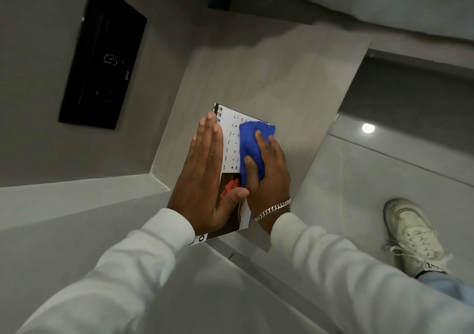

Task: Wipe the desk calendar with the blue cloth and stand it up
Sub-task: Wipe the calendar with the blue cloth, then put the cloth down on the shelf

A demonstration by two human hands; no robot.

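The desk calendar [232, 138] lies flat on a grey ledge [282, 77]. It is white with a black spiral binding at its far edge, a date grid and a dark picture with an orange shape. My left hand [202, 174] rests flat on the calendar's left side, fingers straight and together, thumb across the picture. My right hand [269, 174], with a silver chain bracelet at the wrist, presses the bunched blue cloth [252, 143] onto the calendar's right side. The cloth and both hands hide much of the page.
A black wall panel [102, 56] with small white symbols is set in the grey wall at the left. The ledge ends at the right, above a glossy tiled floor [372, 179]. A white sneaker [413, 236] stands on that floor at lower right.
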